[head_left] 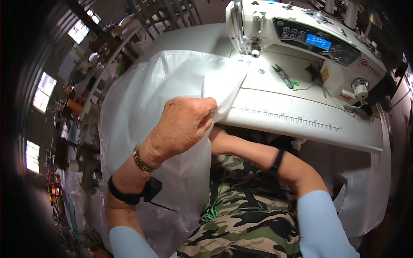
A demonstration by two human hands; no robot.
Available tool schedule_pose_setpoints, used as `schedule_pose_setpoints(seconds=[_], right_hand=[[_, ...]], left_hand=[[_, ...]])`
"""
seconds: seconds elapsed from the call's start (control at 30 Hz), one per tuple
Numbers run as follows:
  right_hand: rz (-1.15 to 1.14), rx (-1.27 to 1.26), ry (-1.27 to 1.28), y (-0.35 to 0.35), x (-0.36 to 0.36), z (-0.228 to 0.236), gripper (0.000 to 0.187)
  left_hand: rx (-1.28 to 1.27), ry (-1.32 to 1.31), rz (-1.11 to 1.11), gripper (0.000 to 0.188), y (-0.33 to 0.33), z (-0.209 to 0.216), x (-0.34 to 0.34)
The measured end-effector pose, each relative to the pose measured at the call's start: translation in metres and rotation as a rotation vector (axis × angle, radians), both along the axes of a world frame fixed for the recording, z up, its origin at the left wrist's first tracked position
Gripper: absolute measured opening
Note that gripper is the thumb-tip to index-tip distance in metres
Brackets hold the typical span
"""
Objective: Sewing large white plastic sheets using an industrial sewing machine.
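My left hand (185, 122) is closed on the edge of a thin, whitish translucent sheet (172, 75) and lifts it in front of the machine table. One corner of the sheet points up toward the needle area of a white sewing machine (309, 38). The rest spreads over the table's left side and hangs down by my left arm. Just below the left hand, my right hand (220, 141) reaches behind the hanging sheet. Its fingers are hidden there, and it is slightly blurred.
Thread snips (283, 76) lie on the machine bed beside green thread (305, 89). A ruler scale (284, 115) runs along the table's front edge. More green thread (211, 213) lies on my camouflage-patterned lap. Metal chair frames (163, 15) stand behind the table.
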State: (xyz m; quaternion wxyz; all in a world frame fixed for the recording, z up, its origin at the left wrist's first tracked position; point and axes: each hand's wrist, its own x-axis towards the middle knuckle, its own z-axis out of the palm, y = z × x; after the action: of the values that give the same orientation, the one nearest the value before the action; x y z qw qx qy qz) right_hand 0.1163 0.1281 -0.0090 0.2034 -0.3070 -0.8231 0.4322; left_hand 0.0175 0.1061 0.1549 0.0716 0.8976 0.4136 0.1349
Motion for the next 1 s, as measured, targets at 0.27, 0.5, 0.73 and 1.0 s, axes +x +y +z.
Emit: schedule_pose_setpoints(seconds=[0.27,0.5,0.73,1.0], right_hand=[[0.095,-0.112,0.370,-0.011,-0.062,-0.016,0.030],[0.261,-0.072,-0.033,-0.028,-0.017,-0.083,0.028],[-0.099,0.447,-0.116,0.034,0.113,0.028,0.010],[-0.412,0.758,-0.298,0.089,0.130,0.036,0.019]], left_hand=[[0.288,0.394,-0.311,0.006,-0.008,-0.007,0.009],[0.385,0.203,-0.149,0.007,-0.025,-0.102,-0.014],[0.379,0.031,0.075,0.012,-0.036,-0.135,-0.020],[0.390,-0.050,0.172,0.013,-0.039,-0.129,-0.019]])
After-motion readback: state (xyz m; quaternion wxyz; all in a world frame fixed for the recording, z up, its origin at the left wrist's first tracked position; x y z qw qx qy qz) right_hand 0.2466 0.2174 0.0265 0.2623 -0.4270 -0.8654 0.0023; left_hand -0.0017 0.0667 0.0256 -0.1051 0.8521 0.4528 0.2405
